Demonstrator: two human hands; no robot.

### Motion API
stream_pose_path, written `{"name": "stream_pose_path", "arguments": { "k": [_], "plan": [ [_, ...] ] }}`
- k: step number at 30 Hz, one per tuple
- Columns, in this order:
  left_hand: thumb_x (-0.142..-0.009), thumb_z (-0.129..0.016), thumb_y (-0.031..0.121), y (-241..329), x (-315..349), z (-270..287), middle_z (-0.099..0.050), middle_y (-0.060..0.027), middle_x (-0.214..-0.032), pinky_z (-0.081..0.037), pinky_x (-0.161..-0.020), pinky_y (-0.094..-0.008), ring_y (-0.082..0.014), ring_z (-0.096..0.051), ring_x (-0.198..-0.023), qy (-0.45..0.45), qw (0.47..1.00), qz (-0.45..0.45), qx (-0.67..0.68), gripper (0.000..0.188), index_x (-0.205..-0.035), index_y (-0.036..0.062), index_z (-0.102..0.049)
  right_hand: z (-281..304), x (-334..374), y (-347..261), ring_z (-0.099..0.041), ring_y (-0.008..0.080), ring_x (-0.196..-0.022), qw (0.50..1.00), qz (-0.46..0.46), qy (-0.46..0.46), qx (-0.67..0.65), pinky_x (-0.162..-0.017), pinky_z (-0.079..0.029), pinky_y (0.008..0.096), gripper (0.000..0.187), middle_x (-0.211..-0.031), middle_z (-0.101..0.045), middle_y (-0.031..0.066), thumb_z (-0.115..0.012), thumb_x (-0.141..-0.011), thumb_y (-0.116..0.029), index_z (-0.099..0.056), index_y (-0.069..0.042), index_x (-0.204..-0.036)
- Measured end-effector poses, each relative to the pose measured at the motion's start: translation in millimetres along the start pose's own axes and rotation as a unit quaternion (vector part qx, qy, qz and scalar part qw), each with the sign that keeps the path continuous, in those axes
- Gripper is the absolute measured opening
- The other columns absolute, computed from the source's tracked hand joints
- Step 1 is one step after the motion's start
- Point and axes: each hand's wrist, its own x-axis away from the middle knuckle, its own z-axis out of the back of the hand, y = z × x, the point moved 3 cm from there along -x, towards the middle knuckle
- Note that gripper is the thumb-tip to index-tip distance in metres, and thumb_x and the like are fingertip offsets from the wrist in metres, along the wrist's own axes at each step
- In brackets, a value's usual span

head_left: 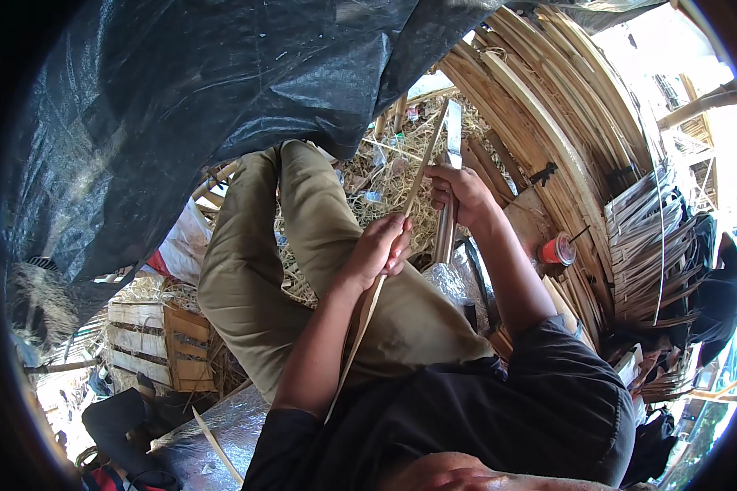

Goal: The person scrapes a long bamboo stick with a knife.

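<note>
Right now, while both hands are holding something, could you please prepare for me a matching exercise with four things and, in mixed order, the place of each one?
Things
1. Long pale strip
2. Shiny metal tool
3. Slatted crate
4. Red container

Places
A. To the right of the right forearm
B. In the grip of the right hand
C. In the grip of the left hand
D. At the lower left of the picture

Right pairs: 1-C, 2-B, 3-D, 4-A.
</note>
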Motion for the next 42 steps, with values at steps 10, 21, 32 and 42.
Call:
{"name": "stream_pose_path", "arguments": {
  "k": [10, 21, 32, 42],
  "plan": [
    [-0.1, -0.052, 0.035, 3, 1, 6, -0.035, 0.0073, -0.06, -0.023, -0.036, -0.0183, -0.0014, -0.031, -0.044, 0.029, 0.999, -0.001, 0.013, 0.024, -0.1, 0.0111, -0.05, -12, 30, -15, -0.035, 0.0072, -0.046, 0.998, 0.022, -0.054, -0.022, -0.046, -0.033, 0.0262, 0.017, -0.057, -0.037, -0.0066, -0.06, -0.094, -0.012, -0.053, -0.01, -0.078],
    [-0.102, -0.048, 0.032, 5, 4, 5, -0.037, 0.0066, -0.061, -0.023, -0.035, -0.0184, -0.0019, -0.032, -0.043, 0.034, 0.998, -0.022, 0.037, 0.022, -0.098, 0.0101, -0.05, 4, 40, -51, -0.042, 0.0101, -0.05, 0.993, 0.114, 0.027, -0.007, -0.048, -0.036, 0.0283, 0.017, -0.061, -0.043, -0.0039, -0.069, -0.087, -0.014, -0.053, -0.01, -0.081],
    [-0.103, -0.046, 0.03, 1, 5, 10, -0.037, 0.0062, -0.06, -0.023, -0.034, -0.0178, -0.0013, -0.031, -0.042, 0.004, 0.996, -0.012, 0.089, 0.021, -0.096, 0.0099, -0.048, 47, 7, -14, -0.045, 0.0104, -0.046, 0.974, 0.121, 0.185, 0.058, -0.043, -0.039, 0.0282, 0.021, -0.062, -0.046, -0.0035, -0.075, -0.085, -0.02, -0.061, -0.009, -0.096],
    [-0.105, -0.041, 0.04, 4, 9, 7, -0.039, 0.0048, -0.062, -0.029, -0.034, -0.0192, -0.0038, -0.034, -0.043, -0.047, 0.996, 0.006, 0.078, 0.031, -0.093, 0.0121, -0.045, 22, 4, -10, -0.048, 0.0094, -0.045, 0.97, 0.157, 0.159, 0.091, -0.04, -0.039, 0.0278, 0.022, -0.06, -0.051, -0.0017, -0.075, -0.086, -0.024, -0.062, -0.006, -0.085]
  ]
}}
